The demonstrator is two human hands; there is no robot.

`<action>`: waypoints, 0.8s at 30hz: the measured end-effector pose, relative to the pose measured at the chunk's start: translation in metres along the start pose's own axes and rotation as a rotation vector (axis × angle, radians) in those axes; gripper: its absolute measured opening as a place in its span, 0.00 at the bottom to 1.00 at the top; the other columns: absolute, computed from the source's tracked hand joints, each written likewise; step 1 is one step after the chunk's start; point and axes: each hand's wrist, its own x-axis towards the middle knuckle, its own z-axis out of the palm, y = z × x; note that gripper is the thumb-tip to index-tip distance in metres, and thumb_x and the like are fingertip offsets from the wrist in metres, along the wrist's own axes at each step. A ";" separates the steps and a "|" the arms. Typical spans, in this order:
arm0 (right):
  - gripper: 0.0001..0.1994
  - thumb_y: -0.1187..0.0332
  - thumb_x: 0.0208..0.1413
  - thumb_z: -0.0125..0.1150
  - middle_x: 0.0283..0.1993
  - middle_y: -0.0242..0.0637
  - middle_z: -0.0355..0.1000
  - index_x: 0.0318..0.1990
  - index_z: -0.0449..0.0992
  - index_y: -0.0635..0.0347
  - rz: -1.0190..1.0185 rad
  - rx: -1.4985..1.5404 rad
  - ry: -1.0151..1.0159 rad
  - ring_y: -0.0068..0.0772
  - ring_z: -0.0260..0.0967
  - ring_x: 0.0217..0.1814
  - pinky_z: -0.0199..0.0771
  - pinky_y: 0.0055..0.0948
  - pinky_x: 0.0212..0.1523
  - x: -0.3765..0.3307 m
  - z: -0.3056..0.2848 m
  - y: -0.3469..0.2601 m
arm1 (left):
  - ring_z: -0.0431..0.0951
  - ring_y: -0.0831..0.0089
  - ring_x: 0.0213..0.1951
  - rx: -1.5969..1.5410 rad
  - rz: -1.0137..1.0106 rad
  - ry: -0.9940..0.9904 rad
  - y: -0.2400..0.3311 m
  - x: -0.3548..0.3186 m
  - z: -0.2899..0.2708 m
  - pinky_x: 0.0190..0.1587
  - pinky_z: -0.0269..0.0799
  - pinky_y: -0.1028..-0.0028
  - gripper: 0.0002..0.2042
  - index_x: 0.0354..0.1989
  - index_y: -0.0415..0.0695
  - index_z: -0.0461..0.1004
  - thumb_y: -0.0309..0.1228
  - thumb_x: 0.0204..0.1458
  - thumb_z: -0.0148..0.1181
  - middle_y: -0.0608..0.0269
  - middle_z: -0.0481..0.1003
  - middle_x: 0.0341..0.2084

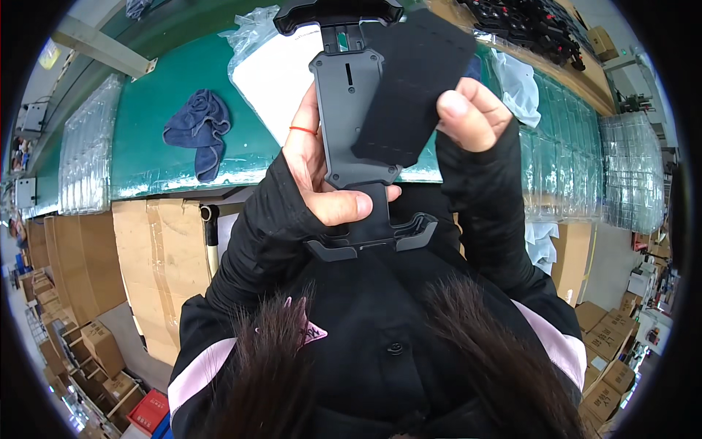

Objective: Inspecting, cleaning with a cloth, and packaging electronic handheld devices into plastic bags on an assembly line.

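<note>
My left hand (pixel 322 172) grips a long dark grey plastic bracket (pixel 351 117) with clamp jaws at both ends, holding it upright close to my chest. A thin red band circles one finger. My right hand (pixel 472 113) pinches the lower right edge of a black rectangular pad (pixel 413 80), which lies tilted across the bracket's right side and touches it. Both forearms wear black sleeves.
A green worktable (pixel 153 110) lies ahead with a blue rag (pixel 199 132), a white sheet in clear plastic (pixel 281 73) and stacks of clear plastic trays (pixel 632 172) at both ends. Black parts (pixel 534 25) lie at the far right. Cardboard boxes (pixel 157 271) stand below.
</note>
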 end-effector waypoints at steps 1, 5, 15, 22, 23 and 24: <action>0.07 0.69 0.47 0.64 0.27 0.27 0.71 0.31 0.72 0.58 0.037 0.010 -0.011 0.18 0.67 0.27 0.70 0.19 0.27 -0.003 0.006 -0.002 | 0.70 0.61 0.49 -0.003 -0.004 0.006 0.000 0.000 0.001 0.43 0.76 0.60 0.55 0.66 0.48 0.30 0.21 0.30 0.63 0.53 0.59 0.55; 0.08 0.67 0.48 0.64 0.28 0.28 0.70 0.32 0.72 0.58 0.075 -0.082 -0.026 0.20 0.68 0.27 0.70 0.21 0.27 -0.004 0.008 -0.001 | 0.70 0.62 0.49 0.011 -0.004 -0.013 -0.002 -0.001 -0.001 0.44 0.76 0.61 0.55 0.66 0.47 0.29 0.22 0.30 0.63 0.53 0.59 0.55; 0.08 0.68 0.49 0.63 0.31 0.30 0.71 0.33 0.71 0.59 0.048 -0.065 -0.065 0.20 0.68 0.31 0.71 0.23 0.30 -0.005 0.002 0.007 | 0.70 0.54 0.51 0.015 0.025 -0.036 -0.010 0.001 -0.002 0.42 0.78 0.65 0.53 0.65 0.46 0.35 0.26 0.30 0.67 0.51 0.61 0.54; 0.08 0.66 0.50 0.61 0.31 0.30 0.71 0.33 0.72 0.60 0.098 0.013 -0.090 0.20 0.68 0.32 0.70 0.22 0.30 -0.002 0.000 0.004 | 0.69 0.57 0.51 0.022 0.013 -0.053 -0.009 0.003 0.000 0.43 0.76 0.62 0.55 0.66 0.45 0.30 0.25 0.30 0.66 0.51 0.59 0.55; 0.08 0.66 0.50 0.61 0.31 0.30 0.71 0.32 0.72 0.60 0.088 -0.029 -0.092 0.20 0.68 0.32 0.70 0.22 0.30 -0.001 -0.001 0.001 | 0.68 0.61 0.51 0.017 -0.014 -0.053 -0.009 0.004 0.000 0.45 0.75 0.61 0.57 0.66 0.45 0.27 0.24 0.29 0.65 0.50 0.57 0.56; 0.08 0.66 0.50 0.61 0.31 0.30 0.71 0.32 0.72 0.60 0.079 -0.068 -0.098 0.20 0.68 0.32 0.70 0.22 0.30 -0.001 -0.001 0.001 | 0.68 0.61 0.51 0.018 -0.014 -0.050 -0.011 0.004 -0.002 0.45 0.75 0.61 0.57 0.66 0.45 0.27 0.24 0.29 0.65 0.50 0.57 0.56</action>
